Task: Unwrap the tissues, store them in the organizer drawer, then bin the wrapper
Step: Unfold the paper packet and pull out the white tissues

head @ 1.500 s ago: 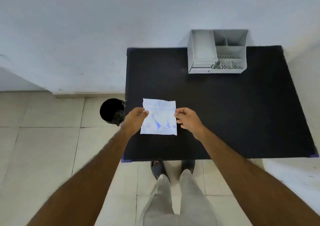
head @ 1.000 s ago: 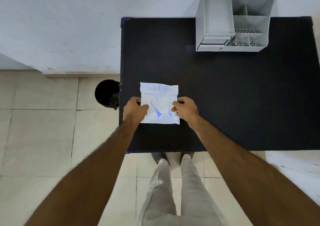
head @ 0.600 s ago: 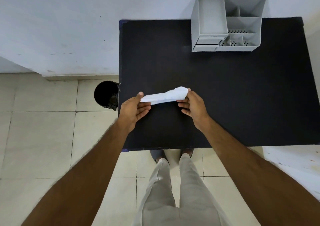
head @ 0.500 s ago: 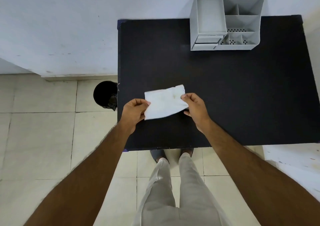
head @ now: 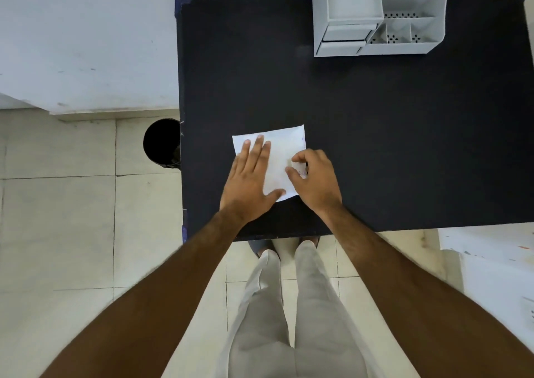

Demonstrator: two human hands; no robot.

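Observation:
A white tissue pack (head: 281,146) lies flat on the black table (head: 375,134), plain side up, near the front left. My left hand (head: 250,181) rests flat on its left half with fingers spread, pressing it down. My right hand (head: 313,179) has curled fingers pinching the pack's right edge, where a bit of print shows. The grey organizer (head: 375,16) stands at the table's far edge, with its small drawer (head: 344,37) at the lower left, slightly out. A black bin (head: 161,143) stands on the floor just left of the table.
A white wall runs behind the table and to the left. The floor is pale tile. My legs and feet (head: 289,305) are at the table's front edge. A white surface (head: 491,262) sits at the lower right.
The pack was held up with its blue printed side showing, then flipped over. It now lies on the table, with my left hand flat on it and my right hand at its edge.

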